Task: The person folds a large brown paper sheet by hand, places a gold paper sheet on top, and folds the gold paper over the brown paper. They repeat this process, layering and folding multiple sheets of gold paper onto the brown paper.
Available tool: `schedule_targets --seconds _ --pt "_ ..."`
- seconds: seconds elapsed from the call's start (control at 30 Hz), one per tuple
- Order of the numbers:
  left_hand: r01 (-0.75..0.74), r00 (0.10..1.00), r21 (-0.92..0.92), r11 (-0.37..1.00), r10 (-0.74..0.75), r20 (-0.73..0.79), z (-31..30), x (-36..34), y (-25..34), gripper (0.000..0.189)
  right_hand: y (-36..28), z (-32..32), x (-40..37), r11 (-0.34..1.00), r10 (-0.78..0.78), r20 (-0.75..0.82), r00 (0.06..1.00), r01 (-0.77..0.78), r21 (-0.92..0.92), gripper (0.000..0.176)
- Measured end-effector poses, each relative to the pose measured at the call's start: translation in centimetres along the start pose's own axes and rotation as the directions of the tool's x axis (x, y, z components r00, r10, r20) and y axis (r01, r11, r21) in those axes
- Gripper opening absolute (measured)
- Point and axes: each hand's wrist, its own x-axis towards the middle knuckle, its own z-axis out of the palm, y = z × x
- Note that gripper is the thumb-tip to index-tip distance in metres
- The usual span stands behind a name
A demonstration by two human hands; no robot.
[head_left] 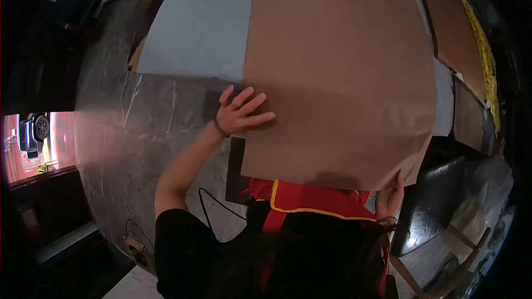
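Note:
A large brown paper sheet [338,77] spreads in front of me, over a white sheet [197,22] that shows along its left side and at its right edge. My left hand [244,112] lies on the brown paper's left edge with its fingers spread. At the near right corner, my right hand [391,196] pinches the paper's edge, with one digit on top and the other fingers partly hidden. The near edge of the paper hangs over a red apron [310,196] with yellow trim, worn over a black shirt.
Brown cardboard with yellow tape [481,50] lies at the far right. A dark-seated chair [432,199] stands close on my right. A black cable [219,202] runs across the grey floor [149,111] at left. Beyond a doorway, a vehicle [34,133] is seen outside.

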Motion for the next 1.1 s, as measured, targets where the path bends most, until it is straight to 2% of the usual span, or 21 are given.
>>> schedule_targets --seconds 0.07,0.17,0.23,0.3,0.37,0.4,0.47,0.5,0.57,0.6,0.63,0.7,0.73,0.8,0.87,0.93,0.97,1.03,1.07,1.1 --pt "-0.009 0.999 -0.046 0.999 0.007 -0.041 -0.6 0.8 0.5 0.045 0.0 0.4 -0.2 1.000 -0.005 -0.015 1.000 0.005 0.008 0.041" --pt "-0.057 0.996 -0.146 0.988 0.066 0.058 -2.1 2.2 0.2 0.033 -0.1 0.5 -0.5 0.999 -0.053 -0.053 0.997 0.054 0.005 0.041" --pt "-0.105 0.975 -0.227 0.968 0.145 0.167 -3.2 3.0 -0.6 0.033 -0.4 0.6 -0.6 0.999 -0.033 -0.004 0.999 0.033 -0.023 0.041" --pt "-0.058 0.965 -0.347 0.936 0.141 0.220 -4.3 4.4 -1.3 0.030 -0.6 0.8 -1.2 0.994 -0.103 -0.036 0.994 0.101 -0.044 0.041" --pt "-0.086 0.939 -0.336 0.938 0.189 0.288 -4.6 5.2 -2.1 0.030 -1.3 -0.6 -0.9 0.986 -0.161 -0.022 0.987 0.160 -0.045 0.038" --pt "-0.113 0.942 -0.365 0.924 0.217 0.258 -5.1 6.0 -2.3 0.030 -1.8 -0.8 -1.1 0.979 -0.200 -0.046 0.979 0.198 -0.039 0.038" --pt "0.007 0.877 -0.419 0.908 0.196 0.440 -6.6 7.6 -3.2 0.030 -2.4 -0.7 -1.2 0.978 -0.200 0.001 0.980 0.199 -0.054 0.033" --pt "-0.009 0.878 -0.431 0.902 0.214 0.428 -7.1 8.2 -3.7 0.030 -2.4 -0.8 -1.1 0.972 -0.229 -0.078 0.970 0.224 -0.068 0.031" --pt "0.244 0.797 -0.529 0.813 0.144 0.587 -7.9 9.4 -4.4 0.031 -3.6 -0.4 -1.4 0.973 -0.229 -0.074 0.971 0.226 -0.039 0.031" --pt "0.294 0.819 -0.532 0.794 0.077 0.568 -8.2 10.0 -3.9 0.033 -3.8 -0.2 -1.5 0.976 -0.217 -0.060 0.974 0.216 -0.019 0.031" --pt "0.283 0.822 -0.528 0.801 0.082 0.564 -8.5 10.5 -4.2 0.033 -4.3 -0.6 -1.6 0.975 -0.221 -0.054 0.974 0.220 -0.007 0.031" --pt "0.426 0.738 -0.571 0.702 0.096 0.668 -9.1 11.2 -5.2 0.032 -5.4 -1.6 -1.6 0.968 -0.240 -0.035 0.970 0.236 -0.079 0.025" --pt "0.417 0.742 -0.568 0.710 0.096 0.664 -9.5 11.7 -5.9 0.032 -5.3 -1.6 -1.3 0.943 -0.321 -0.102 0.942 0.308 -0.123 0.017" --pt "0.471 0.686 -0.539 0.698 0.095 0.722 -10.4 12.6 -6.4 0.031 -6.9 -4.7 -1.3 0.909 -0.324 -0.033 0.945 0.302 -0.286 0.011" --pt "0.521 0.654 -0.533 0.667 0.089 0.751 -10.7 12.5 -7.4 0.031 -7.8 -0.9 -3.5 0.878 -0.369 0.000 0.929 0.349 -0.328 0.008" --pt "0.633 0.604 -0.550 0.545 0.095 0.791 -11.3 13.1 -7.7 0.031 -8.3 0.4 -3.7 0.781 -0.464 0.062 0.884 0.441 -0.441 0.014" --pt "0.637 0.599 -0.544 0.546 0.093 0.795 -11.2 12.9 -8.3 0.031 -8.7 1.4 -3.8 0.785 -0.457 0.062 0.887 0.436 -0.440 0.014" --pt "0.644 0.658 -0.682 0.346 0.204 0.725 -10.6 12.1 -9.6 0.031 -9.3 3.8 -3.9 0.685 -0.545 0.173 0.820 0.555 -0.472 0.053" --pt "0.645 0.657 -0.679 0.350 0.199 0.727 -10.4 12.2 -9.8 0.031 -9.7 4.8 -3.9 0.628 -0.584 0.231 0.778 0.614 -0.478 0.073" --pt "0.688 0.646 -0.682 0.248 0.218 0.732 -10.4 12.3 -10.0 0.031 -10.2 5.6 -4.1 0.630 -0.582 0.238 0.778 0.616 -0.473 0.073"
